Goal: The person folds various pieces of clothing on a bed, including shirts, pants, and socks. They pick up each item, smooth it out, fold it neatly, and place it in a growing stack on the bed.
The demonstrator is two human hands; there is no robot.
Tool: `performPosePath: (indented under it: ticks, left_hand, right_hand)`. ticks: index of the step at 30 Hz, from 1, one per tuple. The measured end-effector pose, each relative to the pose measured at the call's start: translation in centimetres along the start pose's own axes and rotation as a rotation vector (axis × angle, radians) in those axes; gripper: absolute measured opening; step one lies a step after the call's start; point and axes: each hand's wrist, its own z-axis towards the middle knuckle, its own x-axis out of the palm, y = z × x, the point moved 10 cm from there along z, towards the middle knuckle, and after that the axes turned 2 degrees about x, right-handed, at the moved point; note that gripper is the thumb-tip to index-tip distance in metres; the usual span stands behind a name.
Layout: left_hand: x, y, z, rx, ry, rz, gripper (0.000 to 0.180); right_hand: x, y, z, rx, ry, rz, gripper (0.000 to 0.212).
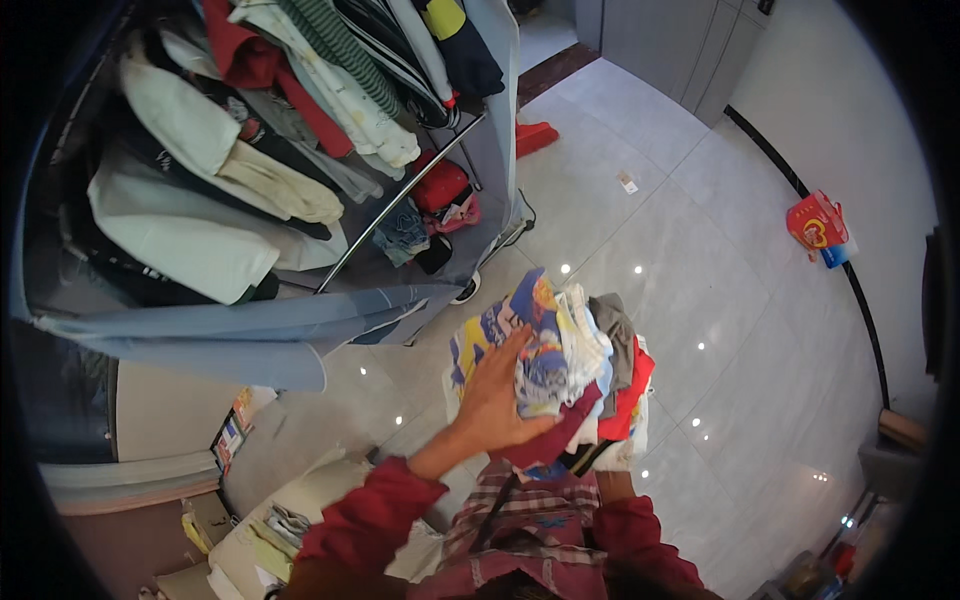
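Note:
A thick stack of folded clothes (575,350) is held up in front of my body. It has a blue, yellow and white printed piece on the left, and white, grey, red and maroon pieces to the right. My left hand (490,395) is closed around the near left side, its fingers over the printed cloth and its thumb by the maroon piece. Under the stack's near right side goes my right hand (615,486), which supports it from below; only the wrist shows, the fingers are hidden.
A fabric wardrobe (380,310) with hanging clothes (220,200) stands open at the left, crossed by a metal rail (400,200). More folded clothes (280,530) lie at the lower left. A red package (817,222) sits by the right wall on the tiled floor (740,330).

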Motion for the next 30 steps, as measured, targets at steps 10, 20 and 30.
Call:
performPosePath:
  ticks: [10, 20, 30]
  left_hand:
    - [-0.3, 0.9, 1.1, 0.098, 0.113, 0.316, 0.082]
    - [3.2, -1.4, 1.1, -0.082, 0.126, 0.12, 0.052]
    - [-0.3, -7.4, -27.2, -0.422, -0.513, -0.048, 0.053]
  right_hand:
    - [-0.3, -6.3, 0.7, 0.042, 0.12, 0.231, 0.03]
    - [-5.3, -8.4, 3.0, 0.012, 0.194, 0.436, 0.029]
    - [-9.4, -14.7, -11.1, 0.077, 0.512, 0.615, 0.029]
